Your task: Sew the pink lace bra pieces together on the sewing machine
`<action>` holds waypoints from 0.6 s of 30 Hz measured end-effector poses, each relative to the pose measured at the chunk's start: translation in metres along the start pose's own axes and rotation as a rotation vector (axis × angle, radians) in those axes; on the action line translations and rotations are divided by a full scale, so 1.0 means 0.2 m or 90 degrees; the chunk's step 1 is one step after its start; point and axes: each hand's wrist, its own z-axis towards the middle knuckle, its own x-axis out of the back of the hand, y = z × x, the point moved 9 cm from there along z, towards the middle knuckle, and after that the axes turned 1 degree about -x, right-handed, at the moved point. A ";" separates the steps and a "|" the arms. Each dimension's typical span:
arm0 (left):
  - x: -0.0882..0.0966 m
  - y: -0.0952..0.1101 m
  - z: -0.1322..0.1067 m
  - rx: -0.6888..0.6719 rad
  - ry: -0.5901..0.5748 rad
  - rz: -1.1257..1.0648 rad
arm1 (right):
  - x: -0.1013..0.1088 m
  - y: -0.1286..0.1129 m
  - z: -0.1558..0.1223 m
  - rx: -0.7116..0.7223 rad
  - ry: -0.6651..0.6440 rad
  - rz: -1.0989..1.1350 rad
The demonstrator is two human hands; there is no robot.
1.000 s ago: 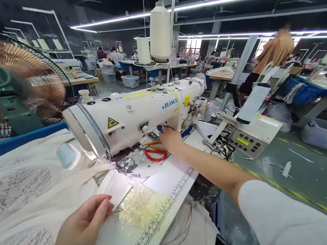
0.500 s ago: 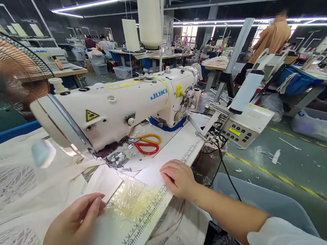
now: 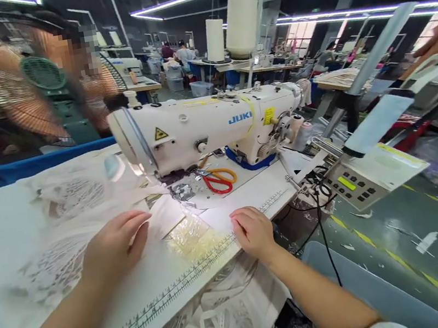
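Observation:
My left hand point(image 3: 114, 246) lies flat, fingers stretched out, on white fabric point(image 3: 66, 221) with lace patterns, just left of the presser foot point(image 3: 182, 191) of a white JUKI sewing machine point(image 3: 205, 127). My right hand point(image 3: 252, 231) rests knuckles up with fingers curled on the table's front edge by the printed ruler point(image 3: 180, 289); nothing shows in it. A patch of yellowed tape point(image 3: 191, 237) lies between the two hands. Red and orange scissors point(image 3: 218, 179) lie on the machine bed behind.
A spinning fan point(image 3: 14, 80) stands at the back left with a person behind it. A control panel point(image 3: 354, 189) with cables hangs off the table's right end. Thread cones point(image 3: 241, 11) stand above the machine. More fabric hangs below the table edge; a grey bin point(image 3: 373, 295) sits on the floor.
My right hand came back from the machine's far side near the scissors to the table's front edge. The left hand slid slightly toward the presser foot. The view swung left.

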 end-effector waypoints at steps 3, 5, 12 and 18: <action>-0.03 -0.01 -0.01 -0.019 -0.106 0.056 | 0.00 -0.01 -0.01 0.008 -0.007 0.012; -0.03 -0.04 -0.03 -0.039 -0.163 0.101 | 0.00 -0.02 -0.02 0.020 -0.012 0.012; 0.16 -0.51 -0.30 0.057 -0.146 0.213 | 0.00 -0.10 0.05 0.095 -0.074 0.011; 0.16 -0.55 -0.53 0.126 -0.262 0.223 | -0.31 -0.48 0.22 0.304 -0.338 0.045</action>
